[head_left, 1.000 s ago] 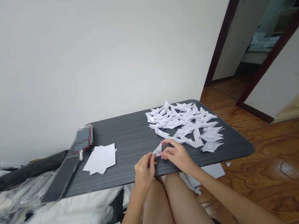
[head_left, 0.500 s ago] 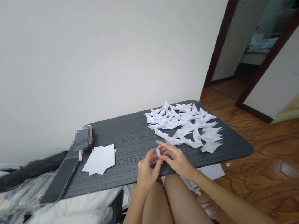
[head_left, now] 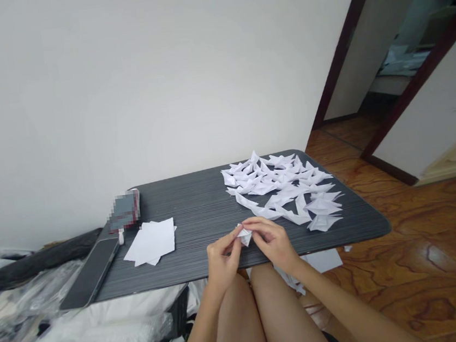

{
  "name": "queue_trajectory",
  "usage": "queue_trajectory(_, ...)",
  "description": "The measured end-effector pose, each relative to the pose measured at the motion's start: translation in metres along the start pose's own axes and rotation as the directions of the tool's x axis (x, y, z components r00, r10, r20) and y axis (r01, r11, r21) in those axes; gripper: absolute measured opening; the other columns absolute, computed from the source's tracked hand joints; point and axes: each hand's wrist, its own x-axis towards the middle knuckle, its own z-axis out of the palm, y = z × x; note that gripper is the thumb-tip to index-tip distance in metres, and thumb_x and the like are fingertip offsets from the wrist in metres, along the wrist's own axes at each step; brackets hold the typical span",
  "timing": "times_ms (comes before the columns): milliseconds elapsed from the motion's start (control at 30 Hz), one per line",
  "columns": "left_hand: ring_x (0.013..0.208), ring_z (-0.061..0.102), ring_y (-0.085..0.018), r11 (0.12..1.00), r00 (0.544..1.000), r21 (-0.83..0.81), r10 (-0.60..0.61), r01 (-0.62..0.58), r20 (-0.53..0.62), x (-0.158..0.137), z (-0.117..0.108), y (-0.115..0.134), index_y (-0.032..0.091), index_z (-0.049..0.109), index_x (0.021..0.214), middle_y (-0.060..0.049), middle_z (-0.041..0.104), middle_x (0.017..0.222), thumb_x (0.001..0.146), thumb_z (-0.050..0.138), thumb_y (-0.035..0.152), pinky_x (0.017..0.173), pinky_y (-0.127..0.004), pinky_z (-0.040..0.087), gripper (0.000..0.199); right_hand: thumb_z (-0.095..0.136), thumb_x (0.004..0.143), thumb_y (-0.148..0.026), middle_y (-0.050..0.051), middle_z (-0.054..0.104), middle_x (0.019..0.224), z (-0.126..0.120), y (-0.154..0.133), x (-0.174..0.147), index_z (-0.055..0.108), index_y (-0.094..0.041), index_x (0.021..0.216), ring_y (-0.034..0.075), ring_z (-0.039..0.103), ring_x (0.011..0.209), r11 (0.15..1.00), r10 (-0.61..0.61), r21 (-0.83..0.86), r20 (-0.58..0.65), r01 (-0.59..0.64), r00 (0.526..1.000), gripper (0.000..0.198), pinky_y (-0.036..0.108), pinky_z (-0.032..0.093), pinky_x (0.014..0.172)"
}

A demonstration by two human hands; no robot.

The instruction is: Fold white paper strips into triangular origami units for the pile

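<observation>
Right now your left hand and right hand share a narrow grip on the small folded paper, by the counter's front edge. Dark surface stretches to the back edge between the white sheets and the right-side paper shapes. The back-left corner's device is too pixelated to read.
</observation>
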Motion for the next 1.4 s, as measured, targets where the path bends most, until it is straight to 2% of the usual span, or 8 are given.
queue_trajectory(133,0.071,0.064,-0.018,0.970,0.989,-0.192,-0.150,0.150,0.014,0.001,-0.002,0.002,0.011,0.067,0.083,-0.007,0.068,0.083,0.072,0.053,0.024,0.067,-0.028,0.053,0.021,0.047,0.074,-0.008,0.006,0.059,0.093,-0.006,0.004,-0.001,0.064,-0.020,0.082,0.016,0.055,0.088,0.998,-0.006,0.065,0.059,0.002,0.998,0.023,0.031,0.045,0.078)
queue_trajectory(267,0.069,0.064,-0.017,0.970,0.983,-0.167,-0.181,0.174,-0.026,0.003,0.001,-0.001,0.010,0.064,0.081,-0.007,0.068,0.076,0.069,0.058,0.025,0.066,-0.026,0.052,0.020,0.052,0.074,-0.014,0.006,0.058,0.090,-0.003,0.009,-0.001,0.063,-0.019,0.079,0.016,0.056,0.084,0.991,0.062,0.114,0.047,-0.067,0.997,0.013,0.030,0.047,0.076)
queue_trajectory(400,0.074,0.064,-0.017,0.987,0.991,-0.086,-0.134,0.134,0.004,0.007,0.002,-0.005,0.012,0.057,0.101,-0.007,0.068,0.082,0.073,0.055,0.026,0.069,-0.027,0.052,0.031,0.055,0.073,-0.019,0.008,0.053,0.098,0.001,0.018,0.005,0.059,-0.019,0.092,0.014,0.057,0.076,0.974,0.151,0.165,0.042,-0.156,0.988,0.020,0.028,0.050,0.069)
queue_trajectory(533,0.075,0.064,-0.017,0.998,0.999,0.042,-0.036,0.036,-0.010,0.013,0.001,-0.007,0.013,0.063,0.086,-0.007,0.068,0.084,0.074,0.054,0.027,0.070,-0.027,0.052,0.021,0.054,0.074,-0.021,0.008,0.055,0.092,0.000,0.018,0.015,0.062,-0.018,0.077,0.016,0.055,0.083,0.994,0.097,0.040,0.055,-0.099,0.994,0.009,0.030,0.048,0.072)
queue_trajectory(700,0.068,0.064,-0.014,0.985,0.995,0.141,0.104,-0.103,0.005,0.016,0.003,-0.008,0.014,0.063,0.085,-0.005,0.068,0.080,0.076,0.050,0.025,0.064,-0.023,0.053,0.019,0.053,0.074,-0.021,0.006,0.059,0.080,0.000,0.010,0.020,0.060,-0.018,0.079,0.014,0.054,0.068,0.996,0.053,-0.080,0.060,-0.048,0.997,0.009,0.026,0.047,0.060)
queue_trajectory(867,0.070,0.064,-0.015,0.941,0.977,0.269,0.214,-0.206,-0.002,0.015,0.002,-0.008,0.015,0.065,0.081,-0.005,0.068,0.080,0.075,0.052,0.022,0.065,-0.024,0.053,0.016,0.050,0.076,-0.020,0.006,0.060,0.080,0.000,0.008,0.014,0.060,-0.017,0.080,0.015,0.056,0.071,0.994,0.026,-0.104,0.080,-0.017,0.996,0.011,0.025,0.047,0.059)
queue_trajectory(1100,0.078,0.064,-0.016,0.923,0.967,0.301,0.254,-0.241,-0.004,0.013,0.000,-0.008,0.016,0.066,0.081,-0.006,0.068,0.087,0.075,0.052,0.018,0.069,-0.026,0.053,0.016,0.053,0.075,-0.020,0.004,0.065,0.077,-0.002,0.009,0.012,0.064,-0.018,0.075,0.016,0.060,0.073,0.996,0.035,-0.082,0.049,-0.031,0.998,0.011,0.027,0.048,0.071)
queue_trajectory(1400,0.077,0.064,-0.016,0.931,0.967,0.279,0.254,-0.235,-0.031,0.011,0.000,-0.005,0.016,0.066,0.080,-0.006,0.067,0.088,0.075,0.051,0.018,0.067,-0.025,0.053,0.016,0.055,0.073,-0.027,0.005,0.068,0.076,-0.001,0.010,0.009,0.068,-0.017,0.076,0.018,0.063,0.069,0.976,0.216,0.024,0.042,-0.217,0.976,0.017,0.026,0.052,0.062)
